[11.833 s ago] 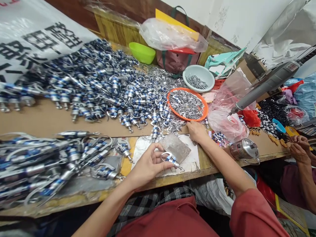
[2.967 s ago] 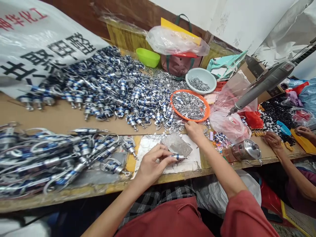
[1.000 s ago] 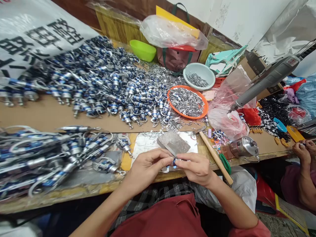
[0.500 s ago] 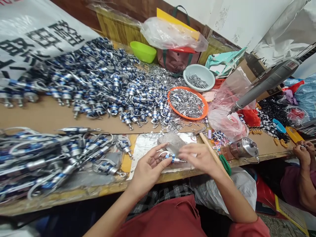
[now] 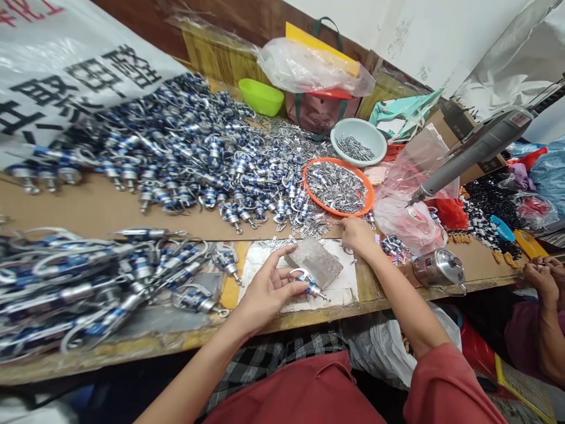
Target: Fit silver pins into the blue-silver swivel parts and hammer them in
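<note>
My left hand is closed around a blue-and-silver metal fitting with a curved silver lever and a small ring at its end. The fitting is tilted, just in front of a grey stone-like block lying on a white sheet. My right hand reaches forward to the table just below the orange tray. Its fingers are curled down beside loose small metal plates; what they hold, if anything, is hidden.
Many similar fittings are heaped at the back left, others at the near left. A pale bowl contains metal pins. A grey electric screwdriver hangs at the right, above a metal pot. Another person's hands are far right.
My right hand has moved away from the fitting, forward and right, to the loose plates. My left hand keeps the fitting, now tipped more downward. The hammer and green handle are now covered by my right arm.
</note>
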Tool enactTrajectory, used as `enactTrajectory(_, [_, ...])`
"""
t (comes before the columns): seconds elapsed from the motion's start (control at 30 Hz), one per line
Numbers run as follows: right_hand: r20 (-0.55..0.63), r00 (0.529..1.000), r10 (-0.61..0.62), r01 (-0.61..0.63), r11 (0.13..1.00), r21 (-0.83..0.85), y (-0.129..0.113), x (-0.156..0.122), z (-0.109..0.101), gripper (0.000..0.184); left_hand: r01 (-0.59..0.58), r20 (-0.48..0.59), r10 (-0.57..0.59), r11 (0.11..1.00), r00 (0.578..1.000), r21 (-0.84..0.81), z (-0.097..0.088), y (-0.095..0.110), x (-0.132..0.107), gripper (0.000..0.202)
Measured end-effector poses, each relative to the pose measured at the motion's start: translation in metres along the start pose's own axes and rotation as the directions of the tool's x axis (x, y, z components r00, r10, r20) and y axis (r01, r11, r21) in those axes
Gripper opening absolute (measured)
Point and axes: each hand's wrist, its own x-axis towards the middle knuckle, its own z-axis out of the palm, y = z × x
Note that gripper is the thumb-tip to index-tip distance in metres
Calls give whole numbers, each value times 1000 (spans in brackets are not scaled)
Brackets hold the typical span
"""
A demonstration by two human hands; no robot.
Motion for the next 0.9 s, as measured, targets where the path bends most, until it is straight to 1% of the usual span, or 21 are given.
enactTrajectory(0.07, [-62,996,-67,73,993,95,0,-14,-5,22,-2,0,2,1000,1000,-26,0,-1,1,78])
enactTrajectory(0.1, [-126,984,-126,148,972,184,-3,-23,-6,19,1,4,0,999,1000,-42,0,-1,1,78])
enactTrajectory(0.13, [-212,958,-192,248,926,284,-7,-33,-7,17,5,9,-5,998,1000,-58,1,-1,1,77])
enactTrajectory(0.17, [-321,911,-260,374,849,373,-12,-44,-7,15,9,14,-8,997,1000,-71,1,-1,1,77])
enactTrajectory(0.2, [-424,848,-319,495,763,415,-18,-54,-6,14,10,14,-9,997,1000,-81,1,-1,1,77])
enactTrajectory(0.23, [-508,778,-369,596,688,413,-24,-63,-4,15,8,12,-7,996,1000,-85,2,0,1,77])
enactTrajectory(0.27, [-558,718,-416,664,649,371,-29,-70,-1,17,5,10,-4,996,1000,-84,2,0,1,77])
enactTrajectory(0.3, [-585,669,-458,706,636,311,-34,-76,2,18,0,9,0,997,1000,-79,2,1,0,76])
enactTrajectory(0.33, [-595,637,-490,726,641,249,-37,-80,4,19,-4,10,5,997,1000,-73,3,1,0,75])
enactTrajectory(0.37, [-593,622,-512,729,656,199,-39,-83,7,20,-7,10,8,998,1000,-68,3,1,0,75])
enactTrajectory(0.43, [-580,627,-521,705,696,137,-42,-87,9,21,-11,11,11,998,1000,-58,3,1,-1,74])
enactTrajectory(0.53, [-547,662,-512,658,746,99,-47,-94,8,23,-21,5,22,999,1000,-38,1,-1,0,73])
enactTrajectory(0.6, [-521,708,-476,621,772,138,-51,-101,7,26,-30,1,30,999,1000,-23,0,-2,0,72])
enactTrajectory(0.67, [-499,763,-411,574,786,230,-51,-108,8,30,-31,-1,31,999,1000,-15,0,-2,0,73])
enactTrajectory(0.73, [-510,799,-317,515,800,309,-42,-114,11,36,-14,0,14,1000,1000,-17,0,-1,0,75])
enactTrajectory(0.77, [-530,811,-248,466,821,330,-33,-117,13,37,-2,0,2,1000,1000,-20,1,0,0,77])
enactTrajectory(0.8, [-539,826,-162,391,855,341,-22,-119,15,37,9,0,-9,1000,1000,-25,1,1,0,78])
enactTrajectory(0.83, [-534,843,-68,289,894,341,-9,-120,17,36,19,0,-19,999,1000,-29,2,2,-1,79])
enactTrajectory(0.87, [-491,870,32,151,933,328,6,-121,20,34,24,-2,-24,999,1000,-32,2,2,-1,80])
enactTrajectory(0.9, [-401,909,116,8,955,295,20,-122,23,35,25,-6,-25,999,1000,-33,2,2,-1,80])
